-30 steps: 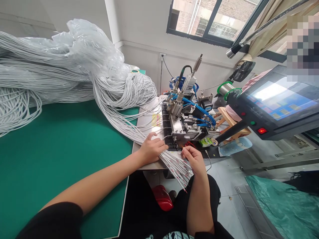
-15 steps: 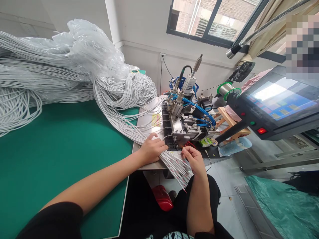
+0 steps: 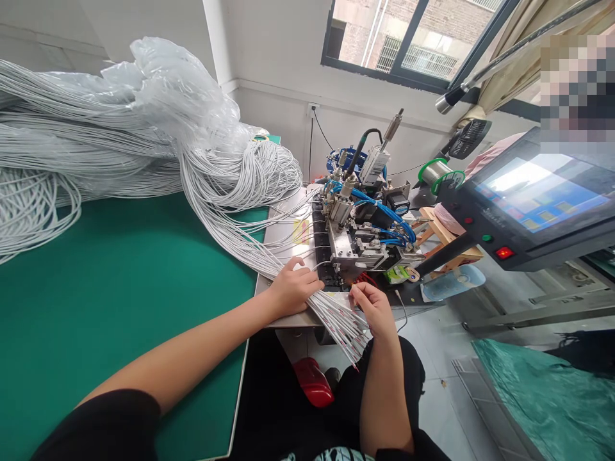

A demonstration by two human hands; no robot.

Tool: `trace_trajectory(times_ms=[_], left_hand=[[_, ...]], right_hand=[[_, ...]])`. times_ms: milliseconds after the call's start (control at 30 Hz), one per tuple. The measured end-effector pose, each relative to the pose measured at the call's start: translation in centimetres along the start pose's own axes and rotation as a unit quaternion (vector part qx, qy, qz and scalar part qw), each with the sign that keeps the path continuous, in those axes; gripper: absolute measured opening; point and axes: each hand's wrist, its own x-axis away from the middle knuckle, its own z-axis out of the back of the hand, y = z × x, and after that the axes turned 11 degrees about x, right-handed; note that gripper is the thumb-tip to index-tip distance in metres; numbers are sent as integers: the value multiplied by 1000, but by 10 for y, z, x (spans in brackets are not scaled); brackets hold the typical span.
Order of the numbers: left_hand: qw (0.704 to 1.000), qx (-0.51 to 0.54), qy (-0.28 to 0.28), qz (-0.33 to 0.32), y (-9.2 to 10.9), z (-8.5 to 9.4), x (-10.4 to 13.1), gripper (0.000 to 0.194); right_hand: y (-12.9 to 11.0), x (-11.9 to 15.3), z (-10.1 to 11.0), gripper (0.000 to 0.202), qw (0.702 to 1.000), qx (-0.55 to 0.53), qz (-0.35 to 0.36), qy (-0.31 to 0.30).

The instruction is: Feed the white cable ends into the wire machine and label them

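My left hand [image 3: 294, 289] is closed over a bundle of thin white cables [image 3: 336, 320], near the front edge of the machine's plate. The cables' reddish-tipped ends fan out beyond my fingers, over my lap. Just right of the fan, my right hand [image 3: 375, 310] is pinched, thumb against fingertips, in front of the machine [image 3: 343, 243]. Whatever sits in that pinch is too small to make out. Several single cables run across the metal plate [image 3: 283, 240] into the machine's black track [image 3: 319, 234].
A large heap of white cables [image 3: 230, 173], partly under clear plastic, covers the back of the green table [image 3: 144, 288]. At the right stand a control screen [image 3: 542, 192] and a solder wire spool [image 3: 437, 171]. Under the plate is a red pedal-like object [image 3: 313, 382].
The upper part of the machine, with its slanted metal rod and black hose, has shifted right and slightly back. Both my hands and the cable bundle stay nearly still.
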Motion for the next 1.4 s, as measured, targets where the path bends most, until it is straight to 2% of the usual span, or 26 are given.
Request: trace_trajectory(times_ms=[433, 667, 833, 933, 1100, 1233, 1400], left_hand=[[1000, 6, -12, 0, -1, -2, 0, 24], [1000, 4, 18, 1, 0, -3, 1, 21], [999, 6, 52, -4, 0, -3, 2, 18], [998, 5, 56, -5, 0, -2, 1, 17], [998, 5, 60, -4, 0, -2, 1, 16], [998, 7, 63, -15, 0, -1, 1, 20], [996, -31, 67, -53, 3, 5, -1, 35]], right_hand=[[0, 0, 0, 31, 1000, -3, -5, -4], [2, 3, 1, 30, 999, -31, 15, 4], [1, 9, 5, 40, 993, -80, 71, -57], [-3, 12, 12, 47, 989, -50, 97, -104], [-20, 19, 23, 28, 982, 75, 79, -156], [-27, 21, 27, 24, 979, 138, 88, -120], [-17, 13, 24, 24, 991, 104, 62, -50]])
